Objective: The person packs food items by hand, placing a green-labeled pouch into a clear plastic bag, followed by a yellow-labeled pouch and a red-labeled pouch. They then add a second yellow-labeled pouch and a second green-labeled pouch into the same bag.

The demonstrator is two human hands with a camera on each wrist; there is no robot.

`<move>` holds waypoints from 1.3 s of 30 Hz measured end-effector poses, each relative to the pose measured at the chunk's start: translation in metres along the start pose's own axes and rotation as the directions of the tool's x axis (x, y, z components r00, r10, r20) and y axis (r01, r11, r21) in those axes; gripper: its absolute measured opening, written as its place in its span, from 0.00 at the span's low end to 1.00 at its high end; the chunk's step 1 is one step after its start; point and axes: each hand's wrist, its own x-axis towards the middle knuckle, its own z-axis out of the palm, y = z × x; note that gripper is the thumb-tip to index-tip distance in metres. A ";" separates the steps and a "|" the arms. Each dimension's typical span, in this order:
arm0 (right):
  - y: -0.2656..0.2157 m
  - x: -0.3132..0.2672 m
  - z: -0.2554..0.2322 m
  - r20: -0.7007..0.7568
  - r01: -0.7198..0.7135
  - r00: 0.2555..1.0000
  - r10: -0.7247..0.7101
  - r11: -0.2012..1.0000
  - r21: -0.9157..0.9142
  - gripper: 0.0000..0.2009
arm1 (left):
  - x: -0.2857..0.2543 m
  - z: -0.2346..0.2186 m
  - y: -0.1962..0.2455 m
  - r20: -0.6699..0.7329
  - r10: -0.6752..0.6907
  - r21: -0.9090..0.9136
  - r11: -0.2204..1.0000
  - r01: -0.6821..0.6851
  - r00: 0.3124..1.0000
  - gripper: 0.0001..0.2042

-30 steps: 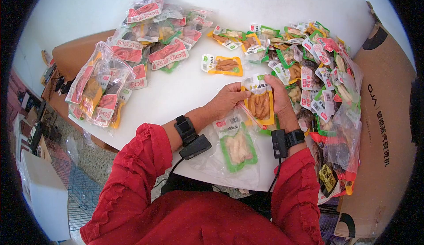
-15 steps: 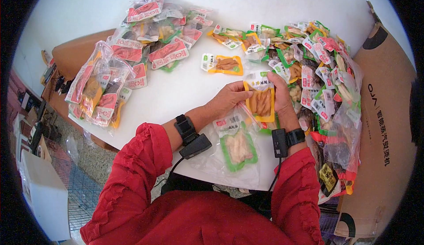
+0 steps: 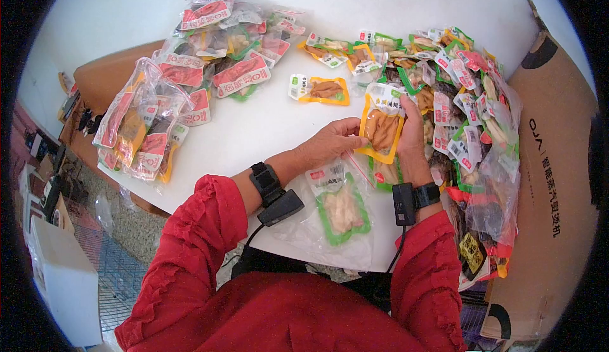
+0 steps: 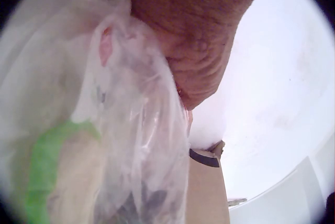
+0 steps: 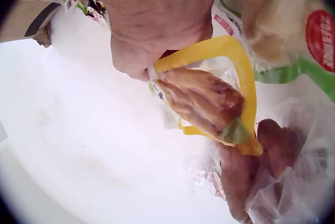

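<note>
Holding a yellow-edged snack pouch (image 3: 381, 127) up off the white table (image 3: 266, 130), we grip it from both sides: our right hand (image 3: 412, 137) has its thumb and fingers curled round the pouch's right edge, and our left hand (image 3: 331, 141) pinches its lower left corner. The pouch stands tilted between the two hands, just above a green-edged pouch (image 3: 342, 207) that lies inside a clear plastic bag (image 3: 317, 231) at the table's near edge. The right wrist view shows the yellow pouch (image 5: 209, 98) clamped under the right hand's fingers (image 5: 157, 19), with the left hand's fingertips (image 5: 277, 140) touching its far corner.

By our reading, the sorting is partway through. Bundles of red-labelled packs in clear bags (image 3: 165, 98) are heaped at the far left of the table, and one more yellow-edged pouch (image 3: 320, 89) lies alone in the middle. A large loose pile of mixed pouches (image 3: 457, 104) remains unbagged along the right side, beside a cardboard box (image 3: 552, 181). The open bag near us holds only the green-edged pouch so far, as far as we can see.
</note>
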 end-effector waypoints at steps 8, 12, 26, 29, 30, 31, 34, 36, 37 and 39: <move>0.000 0.001 -0.001 -0.017 0.015 1.000 -0.015 0.999 0.030 0.10 | 0.001 0.001 -0.002 0.010 -0.015 0.027 1.000 0.015 1.000 0.16; 0.000 0.001 -0.002 0.000 0.040 0.999 -0.040 0.999 0.007 0.10 | 0.002 -0.001 -0.004 0.023 -0.027 0.030 0.999 0.026 0.999 0.17; -0.002 -0.002 0.003 0.007 0.034 0.999 -0.034 0.999 0.010 0.11 | -0.001 0.000 0.000 -0.011 -0.028 0.027 0.999 0.028 1.000 0.14; -0.001 -0.001 0.000 -0.002 0.046 0.999 -0.046 0.999 -0.003 0.11 | 0.001 -0.001 -0.001 -0.005 -0.039 0.039 0.998 0.039 0.999 0.14; 0.000 0.000 -0.001 -0.009 0.049 0.999 -0.049 0.999 -0.009 0.11 | 0.001 -0.001 -0.003 -0.012 -0.034 0.039 0.999 0.034 0.999 0.14; 0.000 0.000 -0.001 -0.010 0.050 0.999 -0.050 0.999 -0.009 0.11 | 0.002 -0.001 -0.004 -0.018 -0.030 0.038 0.999 0.030 0.999 0.14; 0.002 0.003 -0.004 -0.016 0.039 0.999 -0.039 0.999 0.009 0.11 | 0.002 -0.002 -0.005 -0.022 -0.031 0.046 0.998 0.032 0.999 0.14; 0.002 0.004 -0.006 -0.002 0.040 0.999 -0.040 0.999 -0.004 0.10 | 0.002 -0.002 -0.006 -0.024 -0.028 0.036 0.999 0.029 0.999 0.15; 0.001 0.003 -0.003 -0.002 0.040 0.999 -0.040 0.999 -0.004 0.10 | 0.002 -0.002 -0.006 -0.026 -0.026 0.026 0.999 0.027 0.999 0.16; -0.001 -0.001 0.002 0.003 0.043 0.999 -0.043 0.999 -0.007 0.10 | 0.003 -0.003 -0.007 -0.016 -0.027 0.026 0.999 0.028 1.000 0.16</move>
